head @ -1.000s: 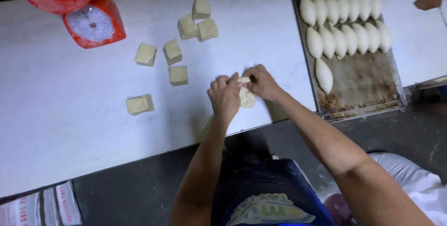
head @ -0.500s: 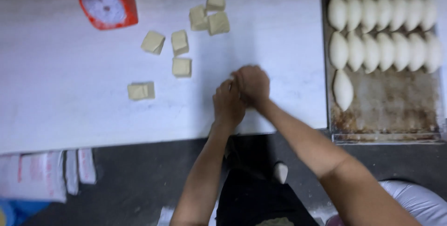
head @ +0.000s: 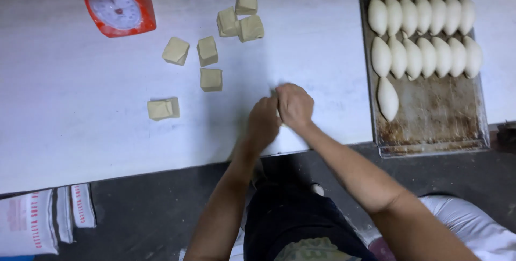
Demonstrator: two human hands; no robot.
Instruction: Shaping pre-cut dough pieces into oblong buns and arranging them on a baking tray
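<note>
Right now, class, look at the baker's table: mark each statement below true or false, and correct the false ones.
1. Both hands, left and right, meet on the table. True.
2. The tray is full of shaped dough. False: its near part is bare.
3. The scale is red. True.
4. Seven dough cubes lie on the tray. False: they lie on the table, left of the hands.
5. One shaped piece starts a third row. True.

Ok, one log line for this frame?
left hand, right hand: pressed together on table | dough cubes: left | tray: right
</note>
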